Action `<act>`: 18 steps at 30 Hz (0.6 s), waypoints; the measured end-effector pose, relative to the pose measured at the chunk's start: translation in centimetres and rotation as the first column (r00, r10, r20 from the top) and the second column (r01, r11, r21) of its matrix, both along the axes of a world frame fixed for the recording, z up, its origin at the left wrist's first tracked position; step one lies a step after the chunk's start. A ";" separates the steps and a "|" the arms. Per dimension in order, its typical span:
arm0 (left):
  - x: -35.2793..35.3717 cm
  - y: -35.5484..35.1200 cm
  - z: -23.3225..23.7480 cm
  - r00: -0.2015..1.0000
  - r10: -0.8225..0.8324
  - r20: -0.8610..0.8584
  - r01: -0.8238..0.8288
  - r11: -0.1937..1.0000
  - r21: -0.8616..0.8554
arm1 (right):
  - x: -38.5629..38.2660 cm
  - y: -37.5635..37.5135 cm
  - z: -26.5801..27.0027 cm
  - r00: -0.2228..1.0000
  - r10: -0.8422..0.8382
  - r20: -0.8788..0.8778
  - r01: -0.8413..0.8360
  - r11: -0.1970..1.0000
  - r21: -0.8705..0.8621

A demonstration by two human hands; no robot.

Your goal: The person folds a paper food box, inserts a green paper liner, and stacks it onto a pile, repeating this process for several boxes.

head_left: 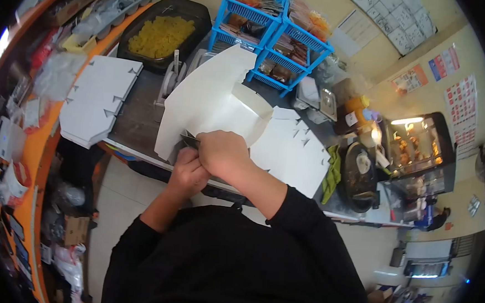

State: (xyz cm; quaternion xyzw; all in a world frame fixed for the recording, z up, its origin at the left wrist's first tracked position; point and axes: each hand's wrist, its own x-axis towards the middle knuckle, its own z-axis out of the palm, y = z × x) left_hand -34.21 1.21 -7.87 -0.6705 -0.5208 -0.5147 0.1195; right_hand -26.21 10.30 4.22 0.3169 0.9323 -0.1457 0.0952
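Kitchen-like room; dark table (136, 121) along a pale wall, blue basket rack (255, 10) at the far side, black tray (205, 24) of yellow pieces (163, 38) far left. The part-folded white carton (198, 101) is raised over the table's near edge, directly before me, its one wall standing. My right hand (222, 152) is curled tight at its near corner; my left hand (189, 171), also closed, meets it from just below. Both appear to pinch the slotted flap there, presumably to steady the joint; fingertips hidden. Flat blanks lie left (97, 101) and right (295, 149), probably placed for easy reach.
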 end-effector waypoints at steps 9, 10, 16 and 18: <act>0.6 -0.2 1.9 0.997 0.072 -0.019 -0.073 0.997 -0.025 | 4.6 -1.6 0.2 0.565 0.463 -0.683 -0.215 0.882 0.420; 0.7 -0.5 2.3 0.996 0.085 -0.020 -0.086 0.996 -0.032 | 6.6 -1.3 -0.1 0.549 0.425 -0.720 -0.208 0.904 0.374; 4.0 -2.6 2.0 0.950 0.307 0.054 -0.311 0.948 0.067 | 24.3 5.5 -9.8 0.935 -0.155 -0.319 0.131 0.987 -0.095; 6.6 -2.5 2.6 0.963 0.267 0.023 -0.268 0.961 0.070 | 29.6 6.2 -14.4 0.961 -0.181 -0.208 0.164 0.982 -0.096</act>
